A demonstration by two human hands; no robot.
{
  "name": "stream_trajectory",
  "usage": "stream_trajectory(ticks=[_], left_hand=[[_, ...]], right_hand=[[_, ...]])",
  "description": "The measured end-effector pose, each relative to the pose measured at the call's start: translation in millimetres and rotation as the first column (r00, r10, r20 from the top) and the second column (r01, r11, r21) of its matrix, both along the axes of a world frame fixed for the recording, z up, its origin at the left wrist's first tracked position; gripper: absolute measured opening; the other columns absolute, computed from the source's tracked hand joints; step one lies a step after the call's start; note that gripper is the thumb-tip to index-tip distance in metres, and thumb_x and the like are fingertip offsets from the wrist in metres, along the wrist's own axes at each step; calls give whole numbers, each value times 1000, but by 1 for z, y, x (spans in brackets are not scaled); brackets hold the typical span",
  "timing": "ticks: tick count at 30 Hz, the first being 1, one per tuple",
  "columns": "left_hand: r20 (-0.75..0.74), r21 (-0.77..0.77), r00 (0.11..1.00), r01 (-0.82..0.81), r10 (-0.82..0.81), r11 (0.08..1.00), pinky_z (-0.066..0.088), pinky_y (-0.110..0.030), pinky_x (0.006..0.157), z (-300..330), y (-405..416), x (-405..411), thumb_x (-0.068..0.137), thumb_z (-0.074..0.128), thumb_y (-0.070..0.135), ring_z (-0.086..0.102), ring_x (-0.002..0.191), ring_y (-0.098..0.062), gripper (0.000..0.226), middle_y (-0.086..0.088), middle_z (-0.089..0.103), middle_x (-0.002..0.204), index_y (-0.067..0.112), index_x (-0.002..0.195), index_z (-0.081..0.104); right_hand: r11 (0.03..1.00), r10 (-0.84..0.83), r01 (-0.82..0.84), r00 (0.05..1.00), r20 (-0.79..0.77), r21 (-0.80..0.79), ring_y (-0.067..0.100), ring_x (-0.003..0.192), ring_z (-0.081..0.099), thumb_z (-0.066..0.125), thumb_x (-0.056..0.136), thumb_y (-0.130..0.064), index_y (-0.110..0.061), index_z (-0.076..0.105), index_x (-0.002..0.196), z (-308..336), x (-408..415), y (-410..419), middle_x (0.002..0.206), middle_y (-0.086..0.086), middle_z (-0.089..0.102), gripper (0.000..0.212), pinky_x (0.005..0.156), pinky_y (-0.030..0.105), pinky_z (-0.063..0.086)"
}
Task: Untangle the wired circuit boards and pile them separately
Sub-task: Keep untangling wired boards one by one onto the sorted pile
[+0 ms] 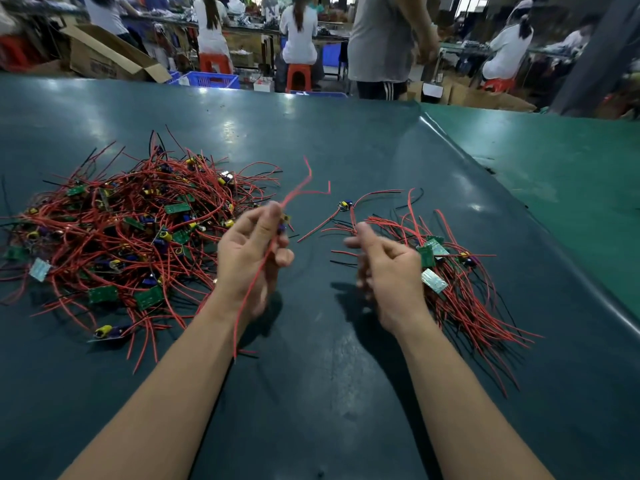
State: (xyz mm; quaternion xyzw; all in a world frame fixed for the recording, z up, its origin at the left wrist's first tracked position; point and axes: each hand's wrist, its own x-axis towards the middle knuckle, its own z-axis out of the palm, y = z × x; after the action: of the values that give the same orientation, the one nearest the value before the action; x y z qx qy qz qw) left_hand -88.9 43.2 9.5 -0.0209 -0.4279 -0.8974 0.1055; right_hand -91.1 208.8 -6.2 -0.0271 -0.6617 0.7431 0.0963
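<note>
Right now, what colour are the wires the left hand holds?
Red wires, gripped by the left hand; clearest in the head view.

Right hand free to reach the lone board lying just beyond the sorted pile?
Probably yes. The right hand holds nothing, fingers loosely curled, and the lone board lies on bare table just beyond its fingertips. Only a few loose red wires lie between. The left hand is busy gripping a wired board.

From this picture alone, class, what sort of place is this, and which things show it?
Probably an electronics assembly workshop: a tangled heap of wired circuit boards lies on a green work table, and workers on orange stools sit at benches behind.
</note>
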Motion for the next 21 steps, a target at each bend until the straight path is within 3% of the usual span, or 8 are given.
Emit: stream_trajectory(ticks=[2,4,6,9,13,21], left_hand=[[15,-228,997,82,-80,970,38,-15,37,-6,9,5,76,68,25,48,37,-7,23,2,61,57,6,89,64],[29,-406,987,157,-158,900,38,-15,37,-14,17,10,76,71,26,50,36,-10,28,1,62,55,4,92,63],[70,-474,977,209,-200,855,39,-16,39,-18,18,11,73,74,31,53,38,-13,30,-3,61,55,8,88,63],[147,-482,952,306,-269,821,45,-19,45,-17,15,10,70,75,38,58,44,-16,35,-7,64,63,10,90,66],[205,-464,910,415,-361,782,47,-20,46,-17,13,9,73,72,35,58,46,-16,26,-8,64,65,14,88,72],[181,-499,894,443,-410,745,42,-17,43,-14,12,12,76,69,30,50,45,-10,28,0,55,54,3,84,67]], right_hand=[[977,212,-211,977,26,-44,9,34,39,67,80,-52,-19,78,80,-1,5,-8,49,-3,47,35,38,14,25],[970,238,-238,971,13,-43,8,33,35,68,84,-42,-13,76,81,-1,4,-11,48,-2,44,30,37,14,24],[979,197,-195,980,30,-60,8,35,29,71,87,-27,-4,74,86,1,4,-8,47,-4,39,23,36,14,21],[971,212,-204,976,52,-127,7,35,29,69,89,-18,-10,76,86,3,4,-5,46,-6,41,11,34,13,20],[958,247,-237,968,45,-163,6,35,28,65,91,-15,-16,77,81,5,4,-7,44,-7,40,15,36,14,21],[975,-94,78,993,-68,-208,7,39,25,67,91,-10,0,70,79,2,-6,1,45,-8,36,16,38,17,22]])
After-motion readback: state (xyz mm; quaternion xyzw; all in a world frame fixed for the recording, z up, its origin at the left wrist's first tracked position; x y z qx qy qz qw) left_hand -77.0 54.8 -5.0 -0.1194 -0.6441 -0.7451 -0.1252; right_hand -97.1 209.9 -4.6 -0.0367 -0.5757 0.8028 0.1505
